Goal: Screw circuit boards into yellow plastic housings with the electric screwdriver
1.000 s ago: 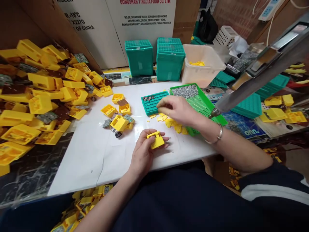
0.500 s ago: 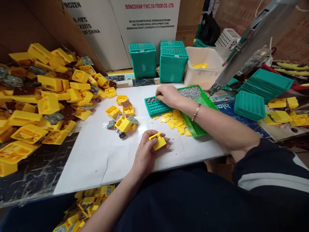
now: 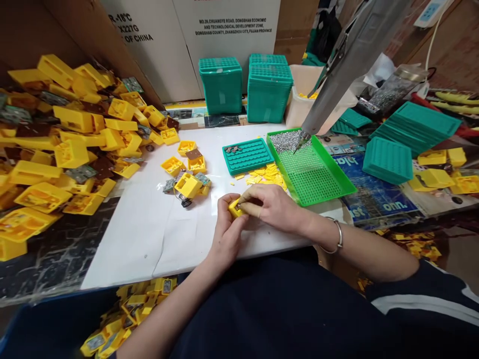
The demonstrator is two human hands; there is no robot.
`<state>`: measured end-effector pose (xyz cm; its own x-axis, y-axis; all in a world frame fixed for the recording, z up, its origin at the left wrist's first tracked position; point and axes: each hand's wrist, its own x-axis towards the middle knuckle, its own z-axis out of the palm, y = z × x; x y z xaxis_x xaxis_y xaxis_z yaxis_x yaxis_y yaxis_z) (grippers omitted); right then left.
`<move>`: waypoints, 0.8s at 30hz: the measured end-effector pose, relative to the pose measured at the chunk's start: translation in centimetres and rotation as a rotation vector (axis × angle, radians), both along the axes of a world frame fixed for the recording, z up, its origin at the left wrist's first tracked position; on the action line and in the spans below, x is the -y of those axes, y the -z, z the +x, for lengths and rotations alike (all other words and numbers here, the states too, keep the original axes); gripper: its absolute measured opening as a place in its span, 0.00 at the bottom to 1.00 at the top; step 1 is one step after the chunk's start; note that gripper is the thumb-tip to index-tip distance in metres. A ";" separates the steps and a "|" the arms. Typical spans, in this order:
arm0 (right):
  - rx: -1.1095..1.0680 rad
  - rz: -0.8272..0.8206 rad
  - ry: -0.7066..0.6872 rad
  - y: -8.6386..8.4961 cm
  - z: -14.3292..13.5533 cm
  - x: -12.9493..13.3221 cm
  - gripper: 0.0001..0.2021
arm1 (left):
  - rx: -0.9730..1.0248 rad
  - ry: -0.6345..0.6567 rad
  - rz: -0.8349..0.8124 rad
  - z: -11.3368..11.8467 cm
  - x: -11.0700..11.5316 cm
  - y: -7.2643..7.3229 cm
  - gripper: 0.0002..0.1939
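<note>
My left hand (image 3: 227,229) is closed around a small yellow plastic housing (image 3: 235,208) above the white work surface. The fingers of my right hand (image 3: 271,207) are pinched together at the top of that housing. Something small and dark shows at their tips, too small to name. Behind my hands lies a teal ridged tray (image 3: 249,157) with several small grey-brown pieces (image 3: 234,149) in its back left corner. Loose flat yellow pieces (image 3: 267,174) are piled between this tray and a green perforated tray (image 3: 322,174), which holds many small screws (image 3: 286,141).
An electric screwdriver (image 3: 318,107) hangs over the green tray. Yellow housings with circuit boards (image 3: 189,184) lie left of my hands, near a large heap of housings (image 3: 71,149). Stacked teal trays (image 3: 220,89) and a whitish bin (image 3: 299,99) stand behind. A blue container (image 3: 48,324) sits below.
My right hand has left the teal tray and come back to the yellow housing in my left hand. The screwdriver appears further left, over the green tray. The view has shifted slightly.
</note>
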<state>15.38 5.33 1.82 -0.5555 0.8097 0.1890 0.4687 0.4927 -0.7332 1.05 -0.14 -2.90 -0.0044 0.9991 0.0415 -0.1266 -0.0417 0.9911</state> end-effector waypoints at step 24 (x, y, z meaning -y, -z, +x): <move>0.856 0.357 -0.018 -0.2 -1.0 -2.9 0.14 | 0.308 0.104 -0.305 -2.4 -0.1 -1.3 0.10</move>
